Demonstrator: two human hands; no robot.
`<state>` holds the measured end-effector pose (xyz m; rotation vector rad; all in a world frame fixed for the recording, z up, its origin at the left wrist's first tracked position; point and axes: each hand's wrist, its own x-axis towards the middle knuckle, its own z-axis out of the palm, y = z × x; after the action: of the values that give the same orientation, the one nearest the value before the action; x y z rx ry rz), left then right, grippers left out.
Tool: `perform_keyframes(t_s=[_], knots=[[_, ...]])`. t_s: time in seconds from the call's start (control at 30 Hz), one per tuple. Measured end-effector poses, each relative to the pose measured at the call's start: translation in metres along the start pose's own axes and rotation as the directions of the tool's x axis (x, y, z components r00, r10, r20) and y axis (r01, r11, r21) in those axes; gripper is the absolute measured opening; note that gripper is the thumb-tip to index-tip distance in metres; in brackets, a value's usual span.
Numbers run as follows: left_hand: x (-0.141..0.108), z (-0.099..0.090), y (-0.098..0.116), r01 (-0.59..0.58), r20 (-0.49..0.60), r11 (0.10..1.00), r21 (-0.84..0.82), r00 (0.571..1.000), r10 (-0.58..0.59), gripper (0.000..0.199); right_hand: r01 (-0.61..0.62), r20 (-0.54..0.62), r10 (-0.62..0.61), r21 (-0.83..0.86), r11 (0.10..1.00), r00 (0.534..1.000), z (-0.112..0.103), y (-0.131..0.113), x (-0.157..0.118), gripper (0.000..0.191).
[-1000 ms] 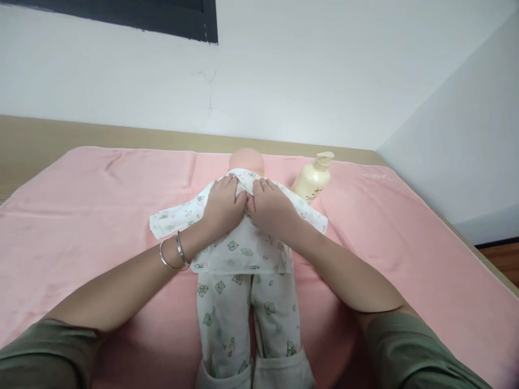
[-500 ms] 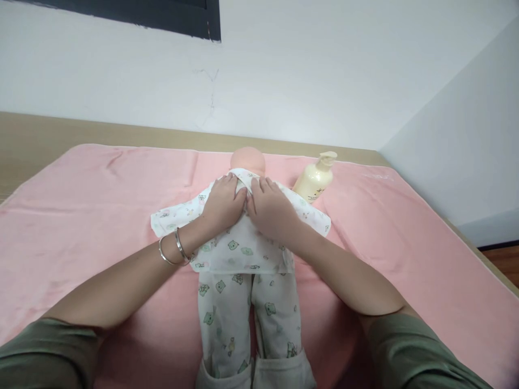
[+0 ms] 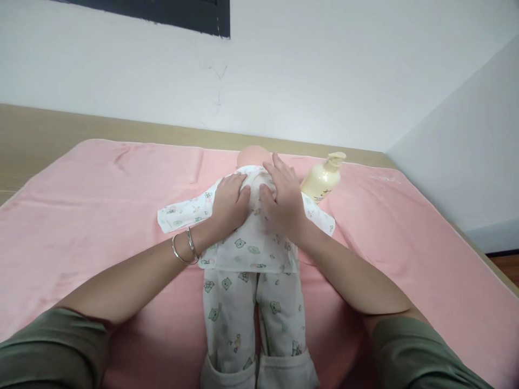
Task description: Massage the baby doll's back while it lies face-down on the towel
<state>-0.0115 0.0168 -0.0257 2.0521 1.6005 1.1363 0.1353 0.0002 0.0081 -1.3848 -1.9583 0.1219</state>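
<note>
A baby doll (image 3: 253, 156) lies on a pink blanket (image 3: 133, 183), its head towards the wall. It wears a white top (image 3: 247, 251) and white trousers (image 3: 231, 308), both printed with small green animals. My left hand (image 3: 230, 204) rests flat on the upper part of the top, fingers stretched out and thumb apart. Over the other side of the chest, my right hand (image 3: 286, 200) has its fingers spread and partly raised; I cannot tell how much of it touches the cloth. The doll's face does not show.
A cream pump bottle (image 3: 322, 178) stands tilted in view, right of the doll's shoulder. The blanket covers a wooden surface (image 3: 48, 127) that meets a white wall (image 3: 284, 75). A dark frame (image 3: 203, 16) shows at the top.
My right hand has moved away from the left and spread its fingers, lifting them somewhat. The left hand stays on the top. The whole view has shifted slightly.
</note>
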Motion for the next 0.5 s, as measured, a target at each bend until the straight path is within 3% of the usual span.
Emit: perform_keyframes(t_s=[0.07, 0.17, 0.33, 0.5], knots=[[-0.0009, -0.0004, -0.0003, 0.003, -0.023, 0.999, -0.05, 1.0, -0.004, 0.05, 0.045, 0.005, -0.045, -0.053, 0.998, 0.999, 0.002, -0.0025, -0.0038, 0.05], [-0.0022, -0.0002, -0.0012, 0.006, -0.053, 0.995, -0.104, 0.999, -0.012, 0.048, 0.065, 0.107, -0.056, -0.085, 0.994, 0.993, 0.0052, -0.0018, -0.0043, 0.043], [-0.0023, 0.0003, -0.0019, -0.016, -0.046, 0.993, -0.118, 0.999, 0.01, 0.043, 0.082, 0.013, -0.081, -0.073, 0.994, 0.997, 0.0034, -0.0027, -0.0035, 0.048], [-0.0001, 0.0012, -0.0041, -0.064, -0.047, 0.992, -0.108, 0.997, 0.059, 0.032, 0.113, 0.25, -0.078, -0.132, 0.985, 0.965, 0.0016, -0.0059, -0.0041, 0.047]])
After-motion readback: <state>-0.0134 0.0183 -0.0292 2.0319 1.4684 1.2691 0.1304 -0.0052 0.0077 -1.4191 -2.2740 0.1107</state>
